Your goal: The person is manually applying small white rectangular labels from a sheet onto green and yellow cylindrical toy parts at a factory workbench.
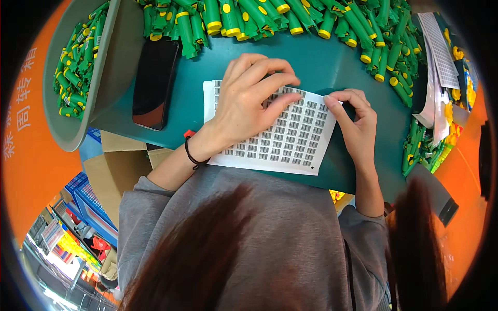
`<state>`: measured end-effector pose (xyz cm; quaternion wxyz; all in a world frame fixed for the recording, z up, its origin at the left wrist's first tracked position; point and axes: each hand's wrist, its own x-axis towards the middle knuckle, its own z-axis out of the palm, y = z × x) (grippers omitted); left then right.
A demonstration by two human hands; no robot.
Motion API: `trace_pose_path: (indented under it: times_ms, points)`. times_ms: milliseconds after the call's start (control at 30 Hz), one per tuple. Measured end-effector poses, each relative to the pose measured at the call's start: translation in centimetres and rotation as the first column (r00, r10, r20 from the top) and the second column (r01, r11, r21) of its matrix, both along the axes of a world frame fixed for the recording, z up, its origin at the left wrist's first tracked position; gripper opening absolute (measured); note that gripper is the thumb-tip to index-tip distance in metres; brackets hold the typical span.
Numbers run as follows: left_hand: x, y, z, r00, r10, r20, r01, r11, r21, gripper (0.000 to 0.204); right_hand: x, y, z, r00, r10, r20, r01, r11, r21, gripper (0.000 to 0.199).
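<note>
A white sheet of small barcode labels [290, 132] lies on the green tabletop, close to my body. My left hand [249, 96] is over the upper left part of the sheet and covers many labels. Its fingers are curled but apart, with a gap between thumb and forefinger near the top edge; nothing shows in them. At the sheet's upper right corner, my right hand [354, 114] pinches the paper between thumb and forefinger. Beyond the sheet, green tube-shaped packets with yellow ends [254, 18] lie in a heap along the far side.
A grey-green bin [62, 132] of similar packets stands at the left. Beside it lies a black phone [154, 83]. More label sheets [439, 52] lie at the far right. An open cardboard box [116, 171] sits below the table's left edge.
</note>
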<state>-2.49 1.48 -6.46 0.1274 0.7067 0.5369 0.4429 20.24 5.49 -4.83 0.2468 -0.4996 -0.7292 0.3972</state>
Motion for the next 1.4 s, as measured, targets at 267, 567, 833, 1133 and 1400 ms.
trace_pose_path:
  times_ms: [267,567,833,1133,1400]
  points:
    - [-0.4,-0.4,-0.3,0.988,-0.012,-0.153,0.031,0.992,0.122,0.02,0.3,0.2,0.0,0.997,-0.037,-0.069,0.029,0.993,-0.114,0.011]
    - [-0.2,0.1,-0.2,0.989,-0.082,-0.119,0.092,0.993,0.076,0.016,0.3,0.5,0.2,1.0,0.02,0.002,-0.02,1.0,-0.023,0.01]
    - [-0.7,-0.1,0.1,0.987,-0.085,0.134,0.084,0.996,0.015,0.017,0.2,9.6,1.7,0.904,-0.249,0.347,-0.118,0.634,0.764,0.029]
    - [1.1,-0.4,3.7,0.844,-0.037,0.535,0.088,0.994,-0.071,0.073,-1.1,3.1,2.9,0.681,-0.32,-0.659,-0.215,0.773,-0.598,0.035]
    - [2.8,0.0,3.5,0.862,-0.198,0.467,0.196,0.979,0.053,0.083,-2.4,-0.6,0.9,0.557,-0.362,-0.747,-0.385,0.684,-0.619,0.052]
